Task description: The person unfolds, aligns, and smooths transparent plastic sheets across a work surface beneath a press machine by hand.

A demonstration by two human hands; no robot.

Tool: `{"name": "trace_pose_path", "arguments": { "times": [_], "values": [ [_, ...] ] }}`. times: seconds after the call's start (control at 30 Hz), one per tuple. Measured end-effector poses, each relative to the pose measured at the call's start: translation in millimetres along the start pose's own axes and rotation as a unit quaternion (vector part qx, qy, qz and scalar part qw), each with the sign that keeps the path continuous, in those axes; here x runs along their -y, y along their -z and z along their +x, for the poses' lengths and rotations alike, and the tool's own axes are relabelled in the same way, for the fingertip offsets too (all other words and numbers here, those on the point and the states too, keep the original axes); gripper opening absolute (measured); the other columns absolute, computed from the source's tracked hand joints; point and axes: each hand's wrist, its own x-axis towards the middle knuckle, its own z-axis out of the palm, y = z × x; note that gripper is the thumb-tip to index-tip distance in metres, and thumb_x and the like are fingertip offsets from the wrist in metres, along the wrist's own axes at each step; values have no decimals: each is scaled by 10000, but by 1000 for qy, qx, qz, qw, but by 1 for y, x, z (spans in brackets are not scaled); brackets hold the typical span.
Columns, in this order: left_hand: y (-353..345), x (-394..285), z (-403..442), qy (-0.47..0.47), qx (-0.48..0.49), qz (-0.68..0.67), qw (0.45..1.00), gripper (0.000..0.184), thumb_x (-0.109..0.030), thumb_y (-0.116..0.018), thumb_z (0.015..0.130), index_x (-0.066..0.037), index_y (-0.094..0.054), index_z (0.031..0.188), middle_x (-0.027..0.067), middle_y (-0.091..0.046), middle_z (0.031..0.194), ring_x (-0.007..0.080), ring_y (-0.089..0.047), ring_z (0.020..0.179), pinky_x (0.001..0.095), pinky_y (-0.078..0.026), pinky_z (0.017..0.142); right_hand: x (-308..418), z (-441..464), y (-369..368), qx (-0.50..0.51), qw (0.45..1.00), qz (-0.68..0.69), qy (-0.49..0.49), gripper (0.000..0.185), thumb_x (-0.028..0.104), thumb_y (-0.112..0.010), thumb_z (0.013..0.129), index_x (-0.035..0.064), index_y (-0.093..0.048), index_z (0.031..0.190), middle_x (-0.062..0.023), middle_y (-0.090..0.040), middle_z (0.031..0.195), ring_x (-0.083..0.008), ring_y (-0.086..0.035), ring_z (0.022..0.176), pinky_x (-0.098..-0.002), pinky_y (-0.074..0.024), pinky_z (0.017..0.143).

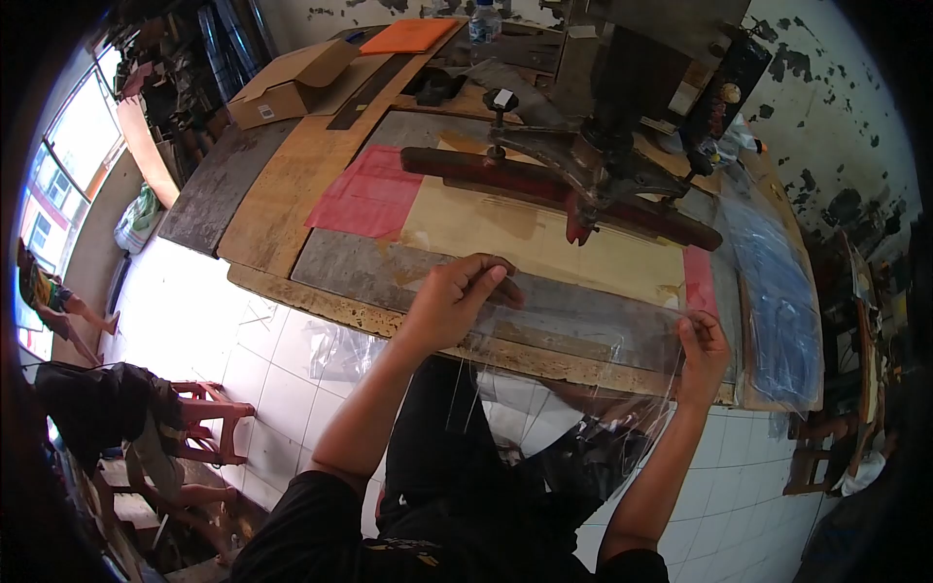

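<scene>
My left hand [465,293] is over the front of the grey machine bed, thumb pressed against the fingers at the left part of a clear plastic sheet [573,330]. At the sheet's right end, my right hand [702,352] pinches its edge between thumb and fingers. The sheet hangs over the table's front edge towards my lap. Beyond my hands lies a cream-coloured sheet [525,228] with red tape [364,194] at its left end. Above it sits the long dark-red pressing bar [496,178] of a machine [612,126]; I cannot tell whether the bar touches it.
A stack of clear bluish plastic [773,301] lies on the right. At the back left are an open cardboard box [292,85], an orange folder-like item [408,36] and a water bottle [483,24]. A red stool [209,418] and other people's legs [190,491] are at lower left.
</scene>
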Motion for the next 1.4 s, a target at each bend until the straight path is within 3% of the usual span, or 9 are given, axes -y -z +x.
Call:
{"name": "trace_pose_path", "arguments": {
  "times": [0.17, 0.27, 0.63, 1.03, 1.1, 1.4],
  "values": [
    [0, 4, 1, -5, 8, -14, 1000, 267, -146, -519, 1136, 80, -662, 1153, 130, -796, 957, 184, -783, 917, 304, -586, 857, 0, 1, 0, 11, 999, -30, 1, 297, 215, -829, 954, 10, -715, 1136, -44, -743, 976, -125, -691, 932, -278, -522, 886],
    [0, 4, 1, -3, 11, -23, 1000, 266, -141, -507, 1139, 80, -655, 1161, 133, -795, 958, 190, -783, 926, 308, -590, 858, 6, -2, -5, 34, 999, 20, 16, 317, 232, -822, 961, 16, -710, 1164, -41, -749, 964, -130, -694, 933, -280, -517, 893],
    [-1, 1, -1, 0, 16, -21, 1000, 279, -166, -505, 1145, 76, -643, 1151, 128, -791, 955, 181, -776, 935, 306, -589, 865, 6, -3, -4, 36, 999, -11, -9, 304, 145, -829, 946, -3, -706, 1182, -42, -758, 939, -91, -687, 895, -231, -508, 872],
    [-1, 2, 0, 4, 15, -32, 999, 277, -145, -489, 1146, 82, -647, 1125, 138, -794, 952, 196, -785, 932, 309, -594, 865, 4, -3, -2, 34, 999, -28, -1, 320, 165, -830, 948, -13, -710, 1185, -64, -766, 963, -115, -703, 923, -251, -517, 888],
    [0, 1, 0, -2, 25, -23, 999, 305, -153, -448, 1158, 97, -623, 1149, 168, -773, 965, 248, -781, 944, 359, -620, 874, 3, -3, -1, 33, 999, -28, -3, 319, 169, -832, 946, -12, -712, 1180, -66, -767, 962, -117, -705, 923, -253, -518, 888],
    [-1, -1, 0, 7, 23, -32, 999, 330, -174, -435, 1164, 100, -618, 1138, 182, -772, 969, 262, -782, 942, 367, -616, 880, -1, -3, 2, 35, 999, -26, 4, 317, 171, -829, 948, -18, -713, 1175, -76, -767, 980, -134, -721, 938, -263, -529, 880]
  ]
}}
